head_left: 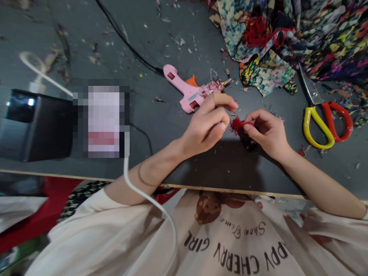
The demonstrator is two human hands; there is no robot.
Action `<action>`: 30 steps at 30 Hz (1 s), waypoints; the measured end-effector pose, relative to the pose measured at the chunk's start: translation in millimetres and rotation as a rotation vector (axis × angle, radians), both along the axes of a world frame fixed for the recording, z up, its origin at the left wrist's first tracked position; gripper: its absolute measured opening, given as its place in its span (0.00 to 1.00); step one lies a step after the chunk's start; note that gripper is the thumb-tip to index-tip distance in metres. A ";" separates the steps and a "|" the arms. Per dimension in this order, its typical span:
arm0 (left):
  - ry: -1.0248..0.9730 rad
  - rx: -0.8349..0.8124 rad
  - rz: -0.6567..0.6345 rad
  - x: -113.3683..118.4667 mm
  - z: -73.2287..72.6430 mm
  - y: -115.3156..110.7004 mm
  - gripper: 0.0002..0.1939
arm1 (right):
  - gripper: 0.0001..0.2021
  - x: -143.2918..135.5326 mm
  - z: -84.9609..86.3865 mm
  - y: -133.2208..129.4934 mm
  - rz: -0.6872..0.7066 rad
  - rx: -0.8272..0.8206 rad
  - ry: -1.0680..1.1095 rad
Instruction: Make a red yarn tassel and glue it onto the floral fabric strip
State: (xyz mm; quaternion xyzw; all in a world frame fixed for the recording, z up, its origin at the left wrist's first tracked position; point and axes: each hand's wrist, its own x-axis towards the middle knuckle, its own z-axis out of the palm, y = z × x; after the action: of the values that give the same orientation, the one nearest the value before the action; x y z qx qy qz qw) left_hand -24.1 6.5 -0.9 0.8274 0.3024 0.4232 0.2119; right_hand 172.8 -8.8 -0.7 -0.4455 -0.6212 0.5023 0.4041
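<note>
A small red thread tassel point(237, 125) is pinched between the thumb and fingers of my right hand point(268, 128), its frayed end pointing left. Dark patterned fabric point(249, 142) hangs just below those fingers. My left hand point(208, 122) is beside the frayed end, with its thumb against a curled finger; whether anything is between them is too small to see. A tan bandage point(220, 99) wraps one left finger, which reaches out above the others. Just beyond this hand lies a pink glue gun point(186, 91) with an orange trigger and scraps stuck near its metal nozzle.
Scissors point(316, 101) with yellow and red handles lie at the right. Floral fabric point(324, 42) and tangled red threads point(258, 30) are heaped at upper right. At left are a black box-shaped device point(36, 126) and a blurred-out phone-like object point(103, 115). A white cable point(149, 197) crosses my left forearm.
</note>
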 end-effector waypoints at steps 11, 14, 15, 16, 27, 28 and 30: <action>0.090 0.078 0.047 -0.4 -6.4 3.1 0.10 | 0.03 1.0 -2.8 -0.7 0.042 0.049 0.006; 0.165 0.068 0.030 0.1 -7.8 3.2 0.12 | 0.03 1.7 -4.0 -1.5 0.063 0.088 -0.023; 0.182 0.078 0.028 0.2 -8.4 3.1 0.12 | 0.03 2.1 -4.4 -1.7 0.066 0.100 -0.033; 0.193 0.092 0.029 0.3 -9.0 3.1 0.11 | 0.03 2.4 -4.7 -1.7 0.068 0.111 -0.041; 0.193 0.125 0.029 -0.3 -11.7 2.7 0.05 | 0.01 2.8 -4.7 -2.4 0.085 0.117 -0.085; 0.200 0.121 0.034 -0.4 -11.7 2.7 0.05 | 0.01 3.0 -5.1 -2.5 0.089 0.120 -0.085; 0.210 0.122 0.045 -0.4 -11.6 2.7 0.06 | 0.01 3.4 -6.0 -2.4 0.093 0.128 -0.083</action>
State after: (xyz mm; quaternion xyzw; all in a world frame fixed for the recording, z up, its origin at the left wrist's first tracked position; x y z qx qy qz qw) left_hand -24.5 9.2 -12.5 0.8715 0.3153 0.3564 0.1188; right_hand 176.2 -11.2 -6.7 -0.4100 -0.6880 0.4610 0.3821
